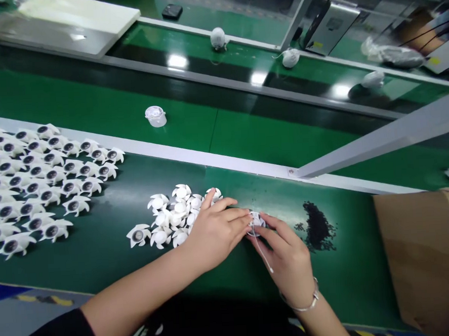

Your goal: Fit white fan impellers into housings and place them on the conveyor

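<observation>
Between my two hands is a small round white plastic housing (255,222) with a thin white cord hanging down from it. My right hand (289,258) grips its right side, fingers curled round the edge. My left hand (217,232) reaches in from the left, its nearer fingertips closed against the housing and its outer fingers stretched away; its thumb is hidden. Just beyond and left of that hand lies a loose pile of white bladed fan wheels (179,207), partly covered by it. To the right is a heap of small black pieces (317,228), too small to name.
Rows of white fan wheels (35,187) with dark centres cover the bench's left. An open cardboard box (408,253) stands at right. Another white housing (156,116) sits on the green belt (192,132) behind the white rail. A slanted white post (363,142) rises at right.
</observation>
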### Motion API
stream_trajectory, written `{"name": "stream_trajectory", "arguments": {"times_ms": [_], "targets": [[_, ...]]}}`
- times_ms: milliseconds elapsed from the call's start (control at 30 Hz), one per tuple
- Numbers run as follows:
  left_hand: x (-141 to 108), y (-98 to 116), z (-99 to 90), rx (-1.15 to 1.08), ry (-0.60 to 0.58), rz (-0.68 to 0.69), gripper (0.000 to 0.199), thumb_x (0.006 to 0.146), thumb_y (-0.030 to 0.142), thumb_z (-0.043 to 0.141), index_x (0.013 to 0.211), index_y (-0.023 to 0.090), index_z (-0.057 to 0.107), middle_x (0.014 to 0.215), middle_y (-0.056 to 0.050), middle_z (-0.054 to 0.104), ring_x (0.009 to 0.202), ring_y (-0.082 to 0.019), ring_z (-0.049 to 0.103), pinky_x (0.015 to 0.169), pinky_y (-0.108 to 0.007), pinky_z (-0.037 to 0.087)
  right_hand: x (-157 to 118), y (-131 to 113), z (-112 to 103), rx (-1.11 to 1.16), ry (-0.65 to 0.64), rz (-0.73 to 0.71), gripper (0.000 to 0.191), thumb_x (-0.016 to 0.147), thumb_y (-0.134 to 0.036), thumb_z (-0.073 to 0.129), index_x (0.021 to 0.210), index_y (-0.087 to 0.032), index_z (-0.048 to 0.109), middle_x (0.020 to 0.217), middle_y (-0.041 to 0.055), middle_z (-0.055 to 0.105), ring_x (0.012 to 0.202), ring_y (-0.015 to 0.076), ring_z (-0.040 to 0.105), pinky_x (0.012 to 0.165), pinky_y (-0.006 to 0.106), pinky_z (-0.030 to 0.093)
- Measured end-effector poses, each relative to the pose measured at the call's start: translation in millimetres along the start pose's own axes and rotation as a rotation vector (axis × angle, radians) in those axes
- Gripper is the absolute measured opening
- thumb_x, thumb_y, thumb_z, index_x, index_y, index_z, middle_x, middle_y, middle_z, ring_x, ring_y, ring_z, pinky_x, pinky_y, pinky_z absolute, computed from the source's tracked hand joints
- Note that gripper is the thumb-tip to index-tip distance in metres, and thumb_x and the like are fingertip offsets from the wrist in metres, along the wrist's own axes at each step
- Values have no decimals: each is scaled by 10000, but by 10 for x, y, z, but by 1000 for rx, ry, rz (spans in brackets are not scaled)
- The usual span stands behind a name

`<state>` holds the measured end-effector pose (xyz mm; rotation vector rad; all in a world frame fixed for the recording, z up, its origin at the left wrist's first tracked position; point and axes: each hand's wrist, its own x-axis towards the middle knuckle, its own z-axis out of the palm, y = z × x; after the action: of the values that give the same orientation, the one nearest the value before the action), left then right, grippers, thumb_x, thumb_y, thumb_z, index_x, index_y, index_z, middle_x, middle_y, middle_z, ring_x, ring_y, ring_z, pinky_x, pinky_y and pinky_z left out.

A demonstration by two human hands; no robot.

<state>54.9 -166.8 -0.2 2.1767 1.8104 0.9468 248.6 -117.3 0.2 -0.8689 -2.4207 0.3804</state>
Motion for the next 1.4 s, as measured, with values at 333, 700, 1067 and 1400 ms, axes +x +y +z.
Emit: {"name": "stream_trajectory", "arguments": {"times_ms": [333, 700, 1067, 1400], "targets": [[40, -29, -69, 13, -99, 1, 228, 985, 333, 535, 1103, 272, 720, 1130, 19, 743, 1209, -265, 585, 1190, -624, 198, 39, -7, -63, 108, -62, 68, 120, 910, -169, 650, 1020, -193, 692, 1170, 118, 641, 1037, 218, 665, 845, 351, 594], [41, -185, -788, -37, -493, 30, 501, 733, 343, 812, 1207, 334, 650, 1422, 1, 556, 1423, -313, 368, 1207, -665, 95, 342, 359, -212, -114, 74, 193, 504, 947, -259, 562, 1436, -181, 473, 1457, 202, 429, 1071, 271, 623, 897, 485, 559], [44, -170, -334, 43, -432, 126, 255, 782, 483, 769, 872, 245, 768, 1238, -28, 678, 1332, -348, 477, 1189, -651, 195, -290, 767, -675, -174, -43, 280, 153, 945, -300, 581, 927, -186, 681, 899, 43, 680, 818, 181, 650, 742, 317, 531], [-12, -48, -50, 116, -287, 153, 252, 972, 383, 543, 966, 202, 719, 1119, -25, 706, 1190, -253, 558, 1187, -545, 217, -376, 683, -521, -206, -125, 184, 176, 959, -239, 522, 930, -158, 676, 902, 81, 675, 833, 216, 634, 773, 363, 536]]}}
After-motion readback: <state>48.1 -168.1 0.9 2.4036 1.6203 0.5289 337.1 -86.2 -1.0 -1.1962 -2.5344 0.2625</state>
